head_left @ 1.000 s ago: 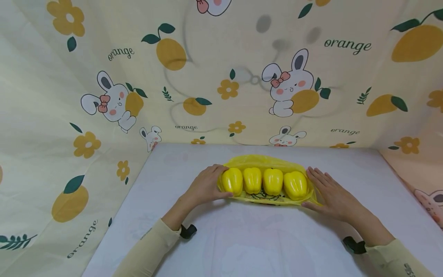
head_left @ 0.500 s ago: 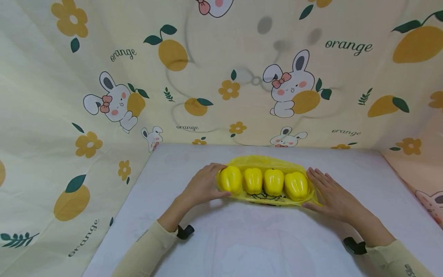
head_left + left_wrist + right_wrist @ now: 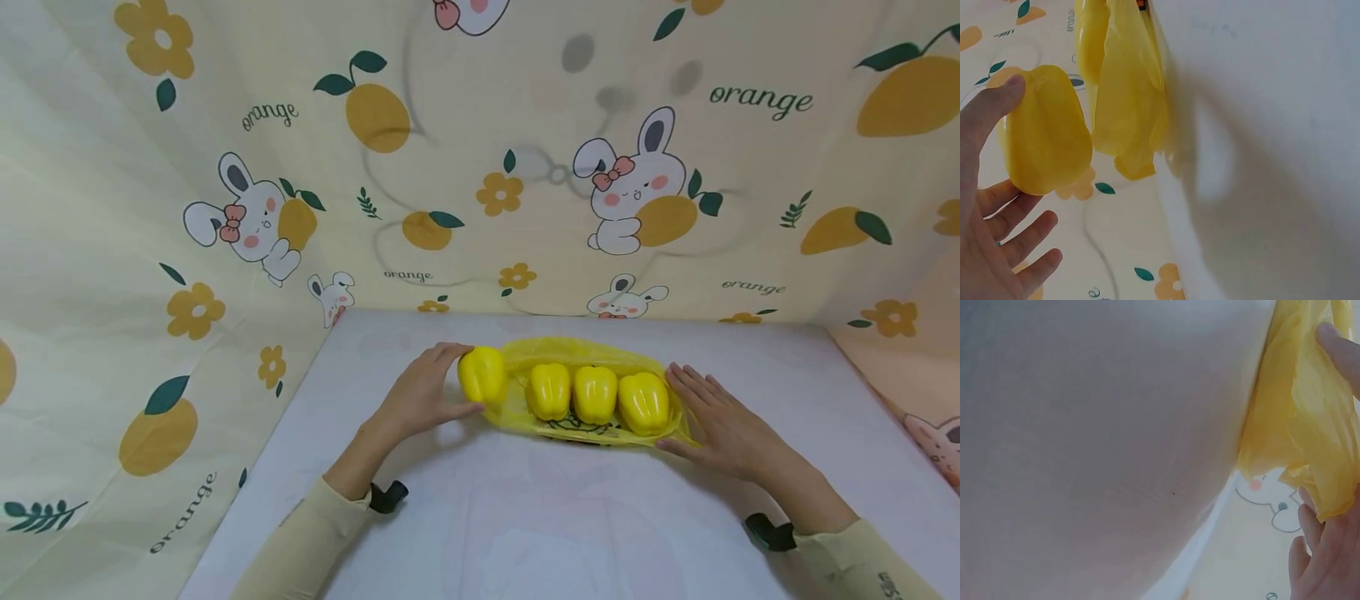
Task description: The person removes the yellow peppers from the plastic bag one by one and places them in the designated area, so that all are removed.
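My left hand (image 3: 420, 398) pinches a shiny yellow bell pepper (image 3: 482, 377) between thumb and fingers, at the left end of a thin yellow plastic bag (image 3: 516, 408). Seen from the left wrist, the pepper (image 3: 1049, 134) is up off the table with the thumb on one side, and the lower fingers of the left hand (image 3: 997, 231) are spread. Three more peppers (image 3: 595, 395) sit in a row on the bag. At its right end lies my right hand (image 3: 727, 427), fingers straight against the bag's edge. The right wrist view has its thumb against the plastic bag (image 3: 1316, 406).
A white-covered table (image 3: 525, 517) lies under everything. Behind it hangs a cream cloth (image 3: 450, 175) printed with rabbits and oranges, which also runs down the left and right sides. Black print (image 3: 585, 427) shows on the front of the bag.
My left hand has lifted the leftmost pepper and carried it left, away from the other three. The right hand has stayed at the bag's right end.
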Tool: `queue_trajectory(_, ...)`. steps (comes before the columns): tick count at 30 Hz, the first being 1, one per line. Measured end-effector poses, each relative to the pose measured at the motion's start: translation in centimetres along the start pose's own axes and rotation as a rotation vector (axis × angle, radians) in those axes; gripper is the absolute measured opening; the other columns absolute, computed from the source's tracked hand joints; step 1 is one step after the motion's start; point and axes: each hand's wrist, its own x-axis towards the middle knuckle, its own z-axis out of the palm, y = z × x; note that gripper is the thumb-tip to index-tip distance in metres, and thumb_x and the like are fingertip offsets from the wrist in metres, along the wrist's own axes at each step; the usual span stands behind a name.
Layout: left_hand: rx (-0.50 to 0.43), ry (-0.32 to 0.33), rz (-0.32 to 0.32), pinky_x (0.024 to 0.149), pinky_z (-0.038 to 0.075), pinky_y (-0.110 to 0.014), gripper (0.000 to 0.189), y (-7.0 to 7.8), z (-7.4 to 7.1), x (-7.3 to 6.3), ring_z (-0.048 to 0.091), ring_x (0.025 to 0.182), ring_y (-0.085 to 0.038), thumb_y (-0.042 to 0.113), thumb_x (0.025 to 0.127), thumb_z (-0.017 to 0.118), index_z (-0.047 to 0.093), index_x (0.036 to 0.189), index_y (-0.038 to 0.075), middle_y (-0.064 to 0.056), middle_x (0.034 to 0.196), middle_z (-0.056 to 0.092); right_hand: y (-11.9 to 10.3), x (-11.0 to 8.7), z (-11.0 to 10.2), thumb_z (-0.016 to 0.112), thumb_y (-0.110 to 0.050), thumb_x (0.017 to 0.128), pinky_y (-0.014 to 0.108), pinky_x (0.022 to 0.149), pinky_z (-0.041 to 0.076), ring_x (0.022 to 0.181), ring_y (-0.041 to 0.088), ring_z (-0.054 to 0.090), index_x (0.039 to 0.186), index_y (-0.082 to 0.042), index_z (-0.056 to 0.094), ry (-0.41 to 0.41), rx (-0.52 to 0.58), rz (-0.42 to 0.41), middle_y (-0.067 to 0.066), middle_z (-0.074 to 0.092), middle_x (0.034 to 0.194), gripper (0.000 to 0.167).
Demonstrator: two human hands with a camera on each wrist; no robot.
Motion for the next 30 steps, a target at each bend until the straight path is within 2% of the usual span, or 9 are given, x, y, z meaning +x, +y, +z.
queue_trajectory(11, -0.011, 0.042, -0.025, 0.115, 0.049, -0.053, 0.091, -1.7, -1.2, -0.5, 0.056, 0.137, -0.03, 0.046, 0.081, 0.095, 0.053, 0.154, 0.011, -0.009, 0.152, 0.057, 0.3, 0.0, 0.0, 0.072, -0.069, 0.092, 0.049, 0.135, 0.002, 0.161, 0.044, 0.021, 0.17, -0.003, 0.021, -0.011, 0.016, 0.004, 0.022, 0.023, 0.175, 0.115)
queue_trajectory(20, -0.005, 0.025, -0.048, 0.116, 0.049, -0.054, 0.091, -2.9, -1.9, -1.1, 0.056, 0.137, -0.032, 0.045, 0.082, 0.095, 0.052, 0.154, 0.011, -0.01, 0.153, 0.056, 0.5, 0.0, 0.0, 0.073, -0.069, 0.092, 0.044, 0.135, -0.003, 0.161, 0.044, 0.022, 0.17, -0.003, 0.023, -0.006, 0.023, -0.008, 0.022, 0.025, 0.175, 0.114)
queue_trajectory(30, 0.036, 0.001, -0.058, 0.114, 0.05, -0.056, 0.09, -4.0, -1.8, -1.4, 0.057, 0.135, -0.036, 0.043, 0.081, 0.095, 0.053, 0.154, 0.012, -0.013, 0.149, 0.057, 0.6, 0.0, -0.1, 0.074, -0.069, 0.091, 0.049, 0.135, 0.002, 0.16, 0.047, 0.023, 0.169, -0.002, 0.024, -0.02, 0.036, -0.003, 0.023, 0.025, 0.175, 0.115)
